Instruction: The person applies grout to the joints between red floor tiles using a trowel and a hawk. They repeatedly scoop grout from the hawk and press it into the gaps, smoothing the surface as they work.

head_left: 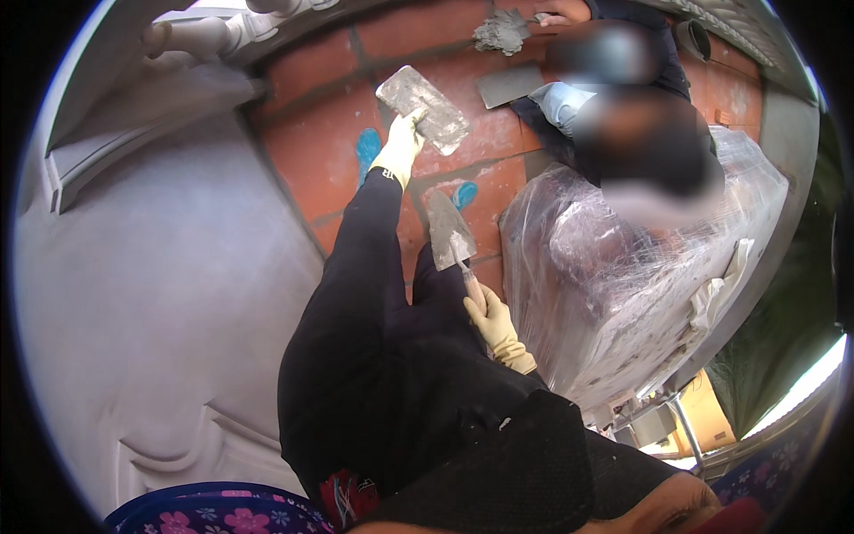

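Observation:
My left hand [402,149], in a pale yellow glove, is closed on a rectangular plastering trowel [434,114], held out over the tiles. Its flat face is smeared with grey mortar. Nearer to my body, my right hand [500,331], gloved alike, grips the wooden handle of a pointed masonry trowel [450,233]. That blade points away from me and carries grey and whitish residue. Neither blade touches the other. Beneath them show my blue shoes [367,151] on the red tiled floor [307,160].
A person [676,67] crouches at upper right, one hand beside a grey mortar heap [502,33]. Close by lies a grey flat plate [508,86]. Plastic-wrapped bulk [578,267] stands to my right, a smooth grey wall [169,267] to my left, balusters [200,37] at upper left.

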A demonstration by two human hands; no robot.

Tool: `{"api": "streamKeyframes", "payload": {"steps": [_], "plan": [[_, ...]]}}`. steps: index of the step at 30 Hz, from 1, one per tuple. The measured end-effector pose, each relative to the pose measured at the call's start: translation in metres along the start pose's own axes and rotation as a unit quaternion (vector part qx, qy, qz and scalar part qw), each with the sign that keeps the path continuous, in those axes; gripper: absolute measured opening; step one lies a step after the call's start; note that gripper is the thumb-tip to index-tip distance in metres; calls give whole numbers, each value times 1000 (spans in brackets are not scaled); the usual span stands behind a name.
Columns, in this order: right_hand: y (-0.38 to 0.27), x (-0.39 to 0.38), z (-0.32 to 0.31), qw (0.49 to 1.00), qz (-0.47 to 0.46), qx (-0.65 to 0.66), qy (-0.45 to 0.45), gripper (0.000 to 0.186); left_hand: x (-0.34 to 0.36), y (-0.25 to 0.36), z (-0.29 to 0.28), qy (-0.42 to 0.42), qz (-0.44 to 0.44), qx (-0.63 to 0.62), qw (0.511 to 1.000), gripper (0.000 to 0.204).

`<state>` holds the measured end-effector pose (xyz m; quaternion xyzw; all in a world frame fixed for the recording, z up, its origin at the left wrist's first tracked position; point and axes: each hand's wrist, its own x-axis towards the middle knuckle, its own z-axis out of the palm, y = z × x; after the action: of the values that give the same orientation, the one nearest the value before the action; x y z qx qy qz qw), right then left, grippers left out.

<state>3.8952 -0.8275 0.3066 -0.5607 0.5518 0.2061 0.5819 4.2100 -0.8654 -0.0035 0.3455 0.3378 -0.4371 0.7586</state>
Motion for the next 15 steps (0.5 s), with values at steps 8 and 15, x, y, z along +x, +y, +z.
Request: {"api": "streamKeyframes", "payload": {"steps": [8, 15], "plan": [[17, 1, -1, 997, 65, 28, 34, 50, -6, -16, 40, -100, 9, -44, 994, 49], [23, -1, -13, 997, 51, 37, 42, 50, -34, 1, 43, -195, 9, 14, 981, 57]]}}
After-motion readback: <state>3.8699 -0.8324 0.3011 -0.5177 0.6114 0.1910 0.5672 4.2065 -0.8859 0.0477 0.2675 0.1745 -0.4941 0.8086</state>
